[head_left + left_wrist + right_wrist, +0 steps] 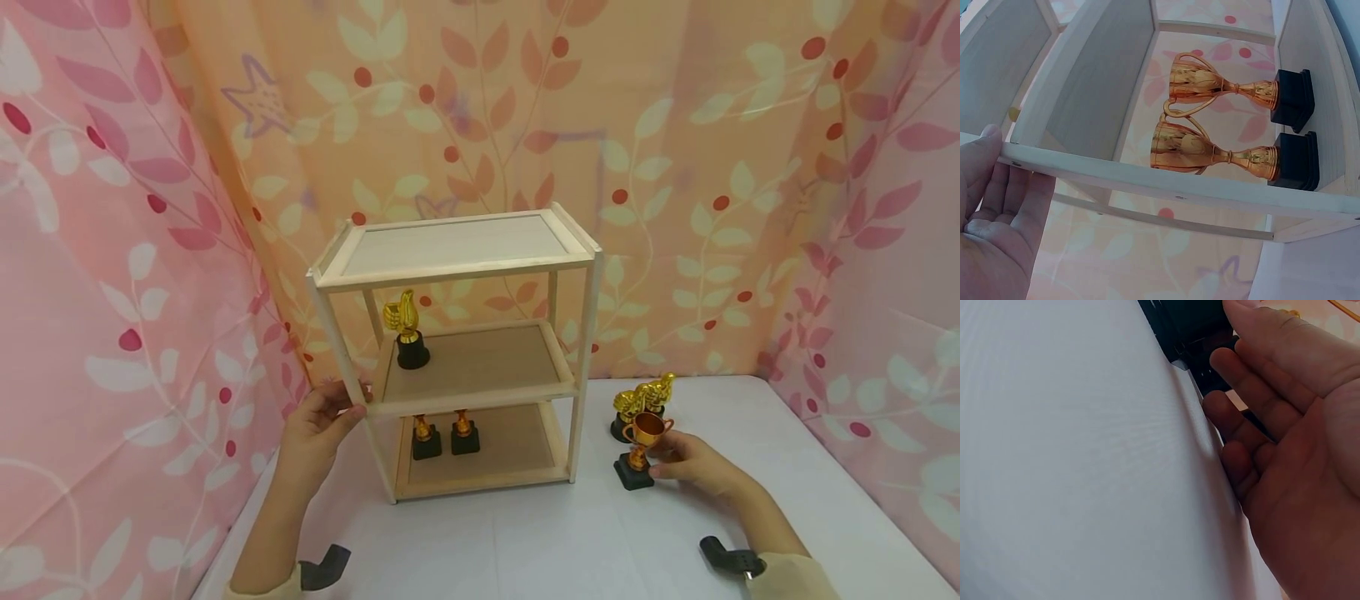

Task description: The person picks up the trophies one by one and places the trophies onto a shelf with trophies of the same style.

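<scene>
At the left of a pale wooden three-tier shelf [468, 400], my left hand [318, 421] holds the front upright, thumb on one side and fingers on the other, as the left wrist view shows. My right hand [693, 462] has thumb and fingers around the lower part of a bronze-coloured trophy cup [647, 429] with a black base, right of the shelf. The right wrist view shows only that dark base [1194, 325] by the thumb; the cup is out of frame. Two similar trophy cups [1194, 84] stand on the bottom tier. A gold thumbs-up trophy [408, 329] stands on the middle tier.
Behind the right-hand trophy cup, gold figure trophies [652, 393] with black bases stand close together on the white-covered table [480, 550]. Patterned curtains [675, 167] enclose the table at the back and both sides.
</scene>
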`<control>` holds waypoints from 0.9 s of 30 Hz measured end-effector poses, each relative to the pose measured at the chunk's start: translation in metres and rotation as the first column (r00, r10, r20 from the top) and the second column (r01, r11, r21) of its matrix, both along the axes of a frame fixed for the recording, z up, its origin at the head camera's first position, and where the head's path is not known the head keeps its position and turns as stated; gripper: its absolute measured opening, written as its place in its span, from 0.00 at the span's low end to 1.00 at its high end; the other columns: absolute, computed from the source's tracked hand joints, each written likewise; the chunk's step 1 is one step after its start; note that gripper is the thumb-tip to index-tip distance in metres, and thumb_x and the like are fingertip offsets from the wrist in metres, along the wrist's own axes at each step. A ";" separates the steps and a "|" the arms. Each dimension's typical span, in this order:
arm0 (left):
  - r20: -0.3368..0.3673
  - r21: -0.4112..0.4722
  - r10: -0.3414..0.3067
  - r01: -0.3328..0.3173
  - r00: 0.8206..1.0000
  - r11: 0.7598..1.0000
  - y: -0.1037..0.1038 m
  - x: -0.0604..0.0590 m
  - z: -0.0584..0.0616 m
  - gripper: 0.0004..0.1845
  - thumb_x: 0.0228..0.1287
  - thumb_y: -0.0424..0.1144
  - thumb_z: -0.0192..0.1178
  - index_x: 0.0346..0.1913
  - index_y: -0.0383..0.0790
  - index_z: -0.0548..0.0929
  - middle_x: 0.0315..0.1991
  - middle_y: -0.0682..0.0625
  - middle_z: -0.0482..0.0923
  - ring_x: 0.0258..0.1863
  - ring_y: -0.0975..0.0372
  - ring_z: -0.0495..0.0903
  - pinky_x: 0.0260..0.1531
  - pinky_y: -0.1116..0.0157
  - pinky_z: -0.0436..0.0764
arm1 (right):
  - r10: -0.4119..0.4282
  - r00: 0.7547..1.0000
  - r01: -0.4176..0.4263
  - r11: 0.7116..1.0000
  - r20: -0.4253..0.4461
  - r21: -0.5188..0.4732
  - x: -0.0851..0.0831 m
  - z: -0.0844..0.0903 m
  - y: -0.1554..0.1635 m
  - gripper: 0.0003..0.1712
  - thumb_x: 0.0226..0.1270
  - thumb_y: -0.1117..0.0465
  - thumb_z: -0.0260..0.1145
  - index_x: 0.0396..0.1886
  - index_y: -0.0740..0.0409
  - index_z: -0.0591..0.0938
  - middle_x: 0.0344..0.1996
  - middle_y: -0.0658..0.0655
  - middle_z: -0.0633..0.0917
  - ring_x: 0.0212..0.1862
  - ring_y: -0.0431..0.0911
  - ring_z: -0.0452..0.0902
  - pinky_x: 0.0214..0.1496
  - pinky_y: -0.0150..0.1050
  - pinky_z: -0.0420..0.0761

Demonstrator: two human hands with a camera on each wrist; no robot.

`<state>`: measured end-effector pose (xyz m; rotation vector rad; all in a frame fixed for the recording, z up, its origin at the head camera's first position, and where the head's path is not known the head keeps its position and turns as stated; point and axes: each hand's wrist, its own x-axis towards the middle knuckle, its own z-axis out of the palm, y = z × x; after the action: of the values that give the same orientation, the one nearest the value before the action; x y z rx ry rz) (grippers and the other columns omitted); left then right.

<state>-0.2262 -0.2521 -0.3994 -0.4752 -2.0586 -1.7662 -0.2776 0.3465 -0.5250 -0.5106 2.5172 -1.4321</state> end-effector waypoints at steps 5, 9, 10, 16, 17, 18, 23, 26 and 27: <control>0.005 0.014 -0.006 0.006 1.000 1.000 0.000 0.001 0.000 0.18 0.67 0.25 0.65 0.58 0.28 0.78 0.54 0.42 0.83 0.51 0.57 0.84 0.54 0.71 0.83 | 0.013 1.000 -0.012 0.999 -0.022 0.029 0.000 -0.002 -0.001 0.33 0.63 0.60 0.75 0.64 0.71 0.75 0.57 0.68 0.82 0.58 0.61 0.78 0.54 0.29 0.79; 0.005 0.013 -0.006 0.006 1.000 1.000 0.000 0.001 0.000 0.18 0.67 0.25 0.65 0.58 0.28 0.78 0.54 0.41 0.82 0.51 0.59 0.84 0.54 0.71 0.83 | 0.037 0.999 -0.036 0.998 -0.018 0.050 -0.001 -0.005 0.000 0.36 0.62 0.58 0.76 0.66 0.68 0.74 0.62 0.68 0.80 0.65 0.58 0.75 0.58 0.23 0.72; 0.006 0.010 -0.004 0.004 1.000 1.000 0.000 0.001 0.000 0.18 0.67 0.26 0.65 0.58 0.29 0.78 0.54 0.42 0.83 0.51 0.59 0.84 0.54 0.71 0.83 | 0.042 0.999 -0.041 0.998 -0.015 0.054 -0.001 -0.006 0.001 0.37 0.62 0.57 0.77 0.67 0.66 0.74 0.63 0.68 0.80 0.66 0.55 0.75 0.59 0.21 0.70; 0.015 -0.014 0.011 -0.011 1.000 1.000 0.000 0.001 0.000 0.20 0.68 0.27 0.65 0.60 0.27 0.77 0.54 0.51 0.84 0.52 0.59 0.84 0.55 0.72 0.82 | 0.064 0.998 -0.062 0.995 -0.028 0.072 -0.002 -0.009 0.003 0.36 0.62 0.56 0.77 0.67 0.63 0.75 0.64 0.66 0.79 0.64 0.37 0.74 0.61 0.19 0.67; 0.014 -0.016 0.011 -0.011 1.000 1.000 0.000 0.001 0.000 0.20 0.68 0.27 0.65 0.60 0.26 0.76 0.54 0.53 0.84 0.52 0.59 0.84 0.55 0.73 0.82 | 0.064 0.998 -0.061 0.995 -0.029 0.072 -0.002 -0.009 0.003 0.36 0.62 0.56 0.77 0.67 0.63 0.75 0.64 0.66 0.79 0.64 0.38 0.74 0.60 0.19 0.68; 0.015 -0.017 0.012 -0.012 1.000 1.000 0.000 0.001 0.000 0.20 0.68 0.27 0.65 0.60 0.27 0.77 0.53 0.53 0.84 0.52 0.59 0.84 0.54 0.73 0.82 | 0.067 0.997 -0.064 0.995 -0.035 0.076 -0.002 -0.010 0.003 0.36 0.62 0.56 0.76 0.67 0.63 0.75 0.64 0.66 0.80 0.64 0.40 0.75 0.60 0.19 0.68; 0.015 -0.014 0.015 -0.014 1.000 1.000 0.000 0.001 -0.001 0.19 0.68 0.27 0.65 0.61 0.31 0.78 0.54 0.52 0.84 0.52 0.59 0.84 0.54 0.72 0.83 | 0.058 0.998 -0.054 0.994 -0.039 0.097 -0.002 -0.011 0.003 0.34 0.62 0.56 0.76 0.65 0.61 0.77 0.62 0.64 0.81 0.64 0.41 0.75 0.60 0.21 0.70; 0.004 -0.012 0.011 -0.011 1.000 1.000 0.000 0.001 -0.001 0.19 0.68 0.27 0.65 0.61 0.30 0.78 0.54 0.50 0.84 0.52 0.60 0.84 0.54 0.72 0.83 | 0.041 0.999 -0.038 0.994 -0.030 0.102 -0.002 -0.010 0.003 0.32 0.62 0.55 0.77 0.64 0.58 0.79 0.61 0.61 0.82 0.62 0.38 0.76 0.59 0.22 0.71; -0.001 -0.001 0.007 -0.007 1.000 1.000 0.000 0.000 -0.001 0.19 0.68 0.26 0.65 0.60 0.29 0.78 0.53 0.47 0.84 0.51 0.60 0.84 0.54 0.72 0.83 | 0.041 0.999 -0.038 0.994 -0.032 0.104 -0.002 -0.010 0.003 0.31 0.62 0.55 0.76 0.64 0.58 0.79 0.61 0.61 0.82 0.62 0.39 0.76 0.59 0.22 0.71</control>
<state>-0.2257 -0.2517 -0.4003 -0.4686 -2.0577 -1.7607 -0.2799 0.3494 -0.5347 -0.5668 2.5763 -1.2814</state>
